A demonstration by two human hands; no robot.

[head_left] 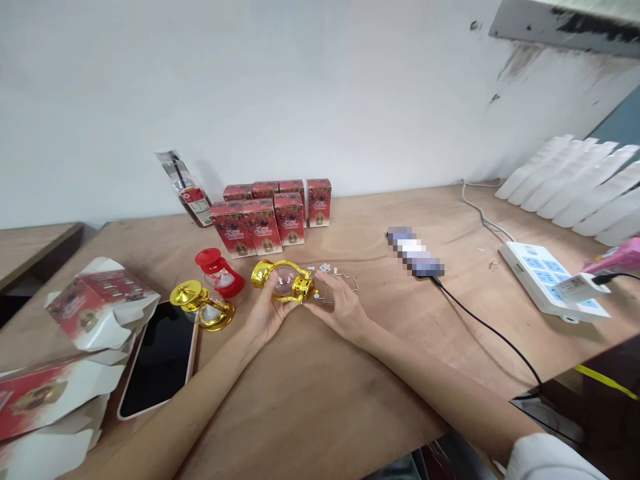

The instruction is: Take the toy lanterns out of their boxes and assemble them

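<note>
Watching remotely, I see a dark-screened tablet (pixel 159 360) at lower left. Mid-frame, the left hand (pixel 266 315) grips a gold lantern (pixel 286 281) tipped sideways, and the right hand (pixel 345 312) curves about its right end (gripping or merely touching, I can't tell). Farther back, left of centre, stand red boxes (pixel 262 228).

The left hand (pixel 269 312) holds a gold lantern (pixel 302 288) sideways, the right hand (pixel 346 311) at one end.
</note>
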